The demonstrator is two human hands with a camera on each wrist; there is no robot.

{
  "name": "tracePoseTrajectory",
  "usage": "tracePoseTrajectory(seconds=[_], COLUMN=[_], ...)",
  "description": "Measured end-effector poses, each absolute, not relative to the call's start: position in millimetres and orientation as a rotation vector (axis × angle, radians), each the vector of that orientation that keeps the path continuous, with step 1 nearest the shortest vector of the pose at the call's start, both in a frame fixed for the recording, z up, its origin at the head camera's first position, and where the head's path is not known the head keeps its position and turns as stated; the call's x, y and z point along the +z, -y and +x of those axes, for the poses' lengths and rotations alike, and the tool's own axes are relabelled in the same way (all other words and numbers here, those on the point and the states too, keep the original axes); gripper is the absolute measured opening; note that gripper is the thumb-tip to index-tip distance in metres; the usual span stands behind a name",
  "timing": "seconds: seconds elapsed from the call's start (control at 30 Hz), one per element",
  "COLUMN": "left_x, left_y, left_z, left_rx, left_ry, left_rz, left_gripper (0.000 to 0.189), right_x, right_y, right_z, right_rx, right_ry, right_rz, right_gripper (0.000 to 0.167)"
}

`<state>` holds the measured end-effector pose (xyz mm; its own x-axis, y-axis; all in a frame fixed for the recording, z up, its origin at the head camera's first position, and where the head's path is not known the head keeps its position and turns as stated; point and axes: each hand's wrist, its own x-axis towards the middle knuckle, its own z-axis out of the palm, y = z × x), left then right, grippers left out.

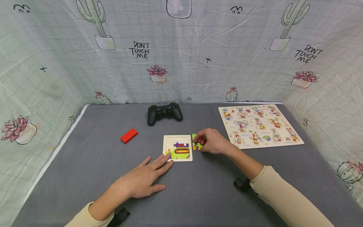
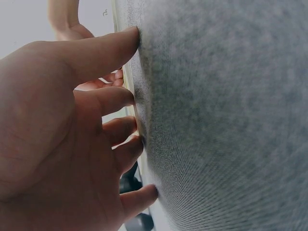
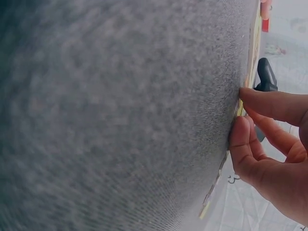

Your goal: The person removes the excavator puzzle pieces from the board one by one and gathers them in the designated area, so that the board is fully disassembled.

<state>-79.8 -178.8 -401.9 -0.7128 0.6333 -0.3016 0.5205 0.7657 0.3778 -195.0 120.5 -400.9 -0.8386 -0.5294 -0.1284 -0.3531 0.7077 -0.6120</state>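
Note:
A small square puzzle board [image 1: 178,137] with a pale rim lies on the table, partly filled with pieces picturing a purple and orange tracked vehicle on green. My left hand [image 1: 143,181] is spread beside it, and its fingertips rest on the board's lower left corner. Just right of the board my right hand [image 1: 211,141] pinches a green and yellow puzzle piece [image 1: 197,146] at table level; its fingers cover part of that piece. In the right wrist view only a thin yellow edge [image 3: 239,109] shows by the thumb and fingers.
Behind the board lies a black game controller [image 1: 165,113]. A red block [image 1: 129,136] sits to the left. At the back right is a larger puzzle board [image 1: 261,127] with animal figures. Patterned cloth walls [image 1: 181,63] enclose the grey table [image 1: 85,157].

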Motion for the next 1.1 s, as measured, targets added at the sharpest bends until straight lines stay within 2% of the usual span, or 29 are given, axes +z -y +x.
tracePoseTrajectory(seconds=[0.53, 1.1], left_x=[-402, -400], left_y=[180, 179], left_z=[-81, -80], left_rx=[0.365, 0.355], left_ry=[-2.547, -2.547], left_rz=[0.884, 0.869], left_gripper=[0.079, 0.079], right_x=[-396, -396], right_y=[-111, -72], right_z=[-193, -198], right_rx=[-0.892, -0.85], right_ry=[-2.624, -2.566], right_rz=[-0.75, -0.784], right_gripper=[0.029, 0.031])
